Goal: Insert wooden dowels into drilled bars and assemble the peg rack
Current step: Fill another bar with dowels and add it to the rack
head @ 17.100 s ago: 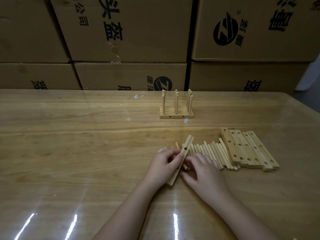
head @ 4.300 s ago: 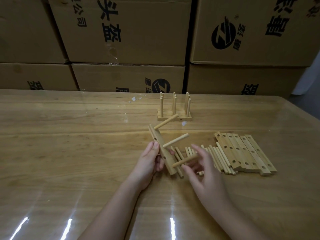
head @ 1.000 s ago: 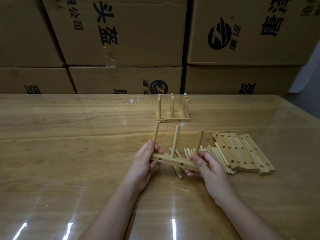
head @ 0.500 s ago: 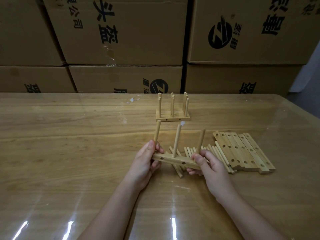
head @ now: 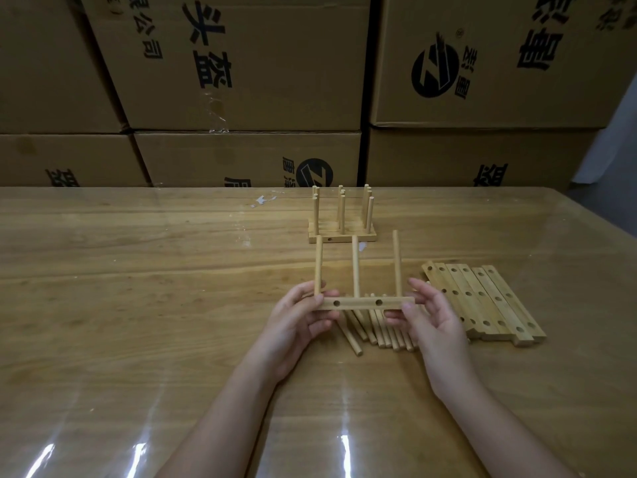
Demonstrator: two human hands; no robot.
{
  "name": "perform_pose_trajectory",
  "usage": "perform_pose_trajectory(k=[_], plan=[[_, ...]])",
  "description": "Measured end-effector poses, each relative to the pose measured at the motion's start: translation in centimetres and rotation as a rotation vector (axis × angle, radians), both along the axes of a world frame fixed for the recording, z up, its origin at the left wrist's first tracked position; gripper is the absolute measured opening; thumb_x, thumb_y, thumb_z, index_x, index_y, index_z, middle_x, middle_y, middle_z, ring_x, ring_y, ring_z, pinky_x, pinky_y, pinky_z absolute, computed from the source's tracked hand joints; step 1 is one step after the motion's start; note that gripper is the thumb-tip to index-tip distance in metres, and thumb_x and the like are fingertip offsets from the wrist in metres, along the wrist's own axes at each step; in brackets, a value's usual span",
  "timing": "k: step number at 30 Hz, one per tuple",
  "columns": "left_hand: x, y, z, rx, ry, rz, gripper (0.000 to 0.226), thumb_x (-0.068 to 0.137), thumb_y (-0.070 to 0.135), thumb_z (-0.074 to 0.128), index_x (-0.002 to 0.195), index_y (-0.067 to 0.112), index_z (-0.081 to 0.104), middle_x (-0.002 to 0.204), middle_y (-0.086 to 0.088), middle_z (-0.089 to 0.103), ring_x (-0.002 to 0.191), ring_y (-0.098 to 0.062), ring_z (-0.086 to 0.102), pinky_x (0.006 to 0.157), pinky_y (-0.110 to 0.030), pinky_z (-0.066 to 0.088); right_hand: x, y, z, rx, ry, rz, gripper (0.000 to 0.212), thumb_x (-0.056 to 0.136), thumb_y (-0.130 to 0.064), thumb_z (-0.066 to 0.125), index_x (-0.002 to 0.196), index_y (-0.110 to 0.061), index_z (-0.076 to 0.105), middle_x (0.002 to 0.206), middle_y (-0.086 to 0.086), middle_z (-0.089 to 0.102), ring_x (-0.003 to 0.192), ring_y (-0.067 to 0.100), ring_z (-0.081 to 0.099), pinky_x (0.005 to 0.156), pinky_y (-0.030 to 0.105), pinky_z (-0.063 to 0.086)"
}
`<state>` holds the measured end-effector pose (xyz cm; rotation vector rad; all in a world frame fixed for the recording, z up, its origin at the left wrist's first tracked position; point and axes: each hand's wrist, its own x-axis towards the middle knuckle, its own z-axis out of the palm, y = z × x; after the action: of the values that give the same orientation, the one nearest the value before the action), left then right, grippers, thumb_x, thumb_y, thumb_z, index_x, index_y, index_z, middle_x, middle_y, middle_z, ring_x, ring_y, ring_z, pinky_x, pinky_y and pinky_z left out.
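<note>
Now the drilled bar point(head: 362, 302) is held level above the tabletop point(head: 138, 288), just over the loose dowels point(head: 375, 331), with three upright dowels point(head: 355, 265) standing from its top face. The left hand point(head: 296, 315) pinches the bar's left end, thumb on the near face and fingers behind. The right hand point(head: 431, 315) takes the right end likewise, so each grip is closed on the bar itself and not on the pegs. Holding it by the ends probably keeps the pegs free and leaves in plain sight the two side holes that face the person. Judging by the finished rack point(head: 341, 232) standing farther back, those holes take the cross dowels that join one bar to the next. The spare bars point(head: 482, 298) lie side by side to the right, just beside the loose dowels and within easy reach of the right hand. I judge this bar's pegging done and the joining step next. Cardboard boxes point(head: 275, 63) are stacked beyond the far edge.
</note>
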<state>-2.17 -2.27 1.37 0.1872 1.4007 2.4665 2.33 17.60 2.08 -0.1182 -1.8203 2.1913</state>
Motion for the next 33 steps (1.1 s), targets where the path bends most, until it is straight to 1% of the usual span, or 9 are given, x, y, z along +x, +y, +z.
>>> perform_pose_trajectory(k=[2, 4, 12, 18, 22, 26, 28, 30, 33], plan=[[-0.1, -0.2, 0.0, 0.032, -0.017, 0.023, 0.043, 0.078, 0.007, 0.062, 0.120, 0.005, 0.051, 0.112, -0.018, 0.069, 0.082, -0.021, 0.071, 0.065, -0.023, 0.055, -0.2, 0.2, 0.0, -0.019, 0.016, -0.029, 0.031, 0.090, -0.004, 0.054, 0.113, -0.025, 0.056, 0.110, 0.009, 0.059, 0.079, 0.018, 0.070, 0.072, 0.024, 0.057], [-0.2, -0.3, -0.1, 0.045, -0.027, 0.047, 0.046, 0.076, 0.006, 0.064, 0.121, 0.004, 0.051, 0.113, -0.019, 0.068, 0.087, -0.022, 0.071, 0.068, -0.023, 0.055, -0.3, 0.4, -0.1, -0.041, 0.026, -0.045, 0.030, 0.090, -0.003, 0.055, 0.110, -0.026, 0.057, 0.108, 0.010, 0.059, 0.078, 0.016, 0.070, 0.068, 0.021, 0.056], [-0.3, -0.3, -0.4, 0.039, 0.005, 0.031, 0.038, 0.078, 0.007, 0.065, 0.115, 0.007, 0.057, 0.117, -0.016, 0.067, 0.091, -0.021, 0.070, 0.072, -0.025, 0.056, -0.4, 0.6, -0.3, -0.007, 0.036, -0.045, 0.029, 0.090, -0.004, 0.054, 0.107, -0.027, 0.058, 0.109, 0.006, 0.058, 0.076, 0.015, 0.069, 0.064, 0.019, 0.055], [-0.3, 0.0, -0.3, 0.013, 0.036, 0.060, 0.028, 0.079, 0.017, 0.065, 0.107, 0.013, 0.064, 0.114, -0.012, 0.069, 0.083, -0.016, 0.069, 0.069, -0.024, 0.055, -0.5, 0.5, -0.5, 0.042, 0.044, -0.032, 0.031, 0.090, -0.003, 0.054, 0.106, -0.029, 0.058, 0.114, 0.003, 0.057, 0.077, 0.015, 0.069, 0.066, 0.021, 0.056], [-0.4, 0.2, -0.5, -0.021, 0.045, 0.110, 0.039, 0.079, 0.019, 0.065, 0.116, 0.010, 0.058, 0.108, -0.013, 0.071, 0.076, -0.017, 0.069, 0.067, -0.024, 0.055, -0.4, 0.5, -0.6, 0.071, 0.048, -0.033, 0.031, 0.090, -0.004, 0.054, 0.105, -0.031, 0.059, 0.112, -0.001, 0.059, 0.078, 0.015, 0.069, 0.067, 0.021, 0.055], [-0.2, 0.4, -0.5, -0.107, 0.046, 0.136, 0.043, 0.077, 0.026, 0.065, 0.119, 0.016, 0.058, 0.103, -0.008, 0.073, 0.074, -0.015, 0.069, 0.062, -0.021, 0.054, -0.2, 0.5, -0.5, 0.139, 0.057, -0.039, 0.031, 0.090, -0.006, 0.055, 0.104, -0.033, 0.059, 0.101, -0.004, 0.065, 0.076, 0.012, 0.068, 0.066, 0.019, 0.054], [-0.1, 0.7, -0.5, -0.197, 0.090, 0.156, 0.036, 0.078, 0.036, 0.061, 0.111, 0.021, 0.065, 0.092, -0.002, 0.072, 0.064, -0.010, 0.064, 0.056, -0.019, 0.051, 0.1, 0.3, -0.5, 0.204, 0.061, -0.018, 0.030, 0.090, -0.008, 0.055, 0.104, -0.035, 0.059, 0.093, -0.008, 0.069, 0.074, 0.010, 0.068, 0.067, 0.016, 0.053], [0.0, 0.9, -0.6, -0.275, 0.144, 0.186, 0.028, 0.081, 0.046, 0.054, 0.094, 0.026, 0.070, 0.079, 0.005, 0.065, 0.055, -0.006, 0.053, 0.049, -0.017, 0.044, 0.4, -0.1, -0.5, 0.256, 0.074, 0.014, 0.030, 0.090, -0.008, 0.056, 0.103, -0.035, 0.059, 0.089, -0.007, 0.070, 0.071, 0.008, 0.068, 0.065, 0.014, 0.052], [0.1, 0.8, -0.5, -0.329, 0.182, 0.190, 0.030, 0.085, 0.051, 0.046, 0.076, 0.029, 0.064, 0.074, 0.005, 0.055, 0.052, -0.005, 0.046, 0.043, -0.016, 0.037, 0.6, -0.4, -0.3, 0.273, 0.087, 0.030, 0.029, 0.089, -0.006, 0.056, 0.101, -0.032, 0.061, 0.108, -0.014, 0.059, 0.071, 0.007, 0.068, 0.065, 0.011, 0.050]])
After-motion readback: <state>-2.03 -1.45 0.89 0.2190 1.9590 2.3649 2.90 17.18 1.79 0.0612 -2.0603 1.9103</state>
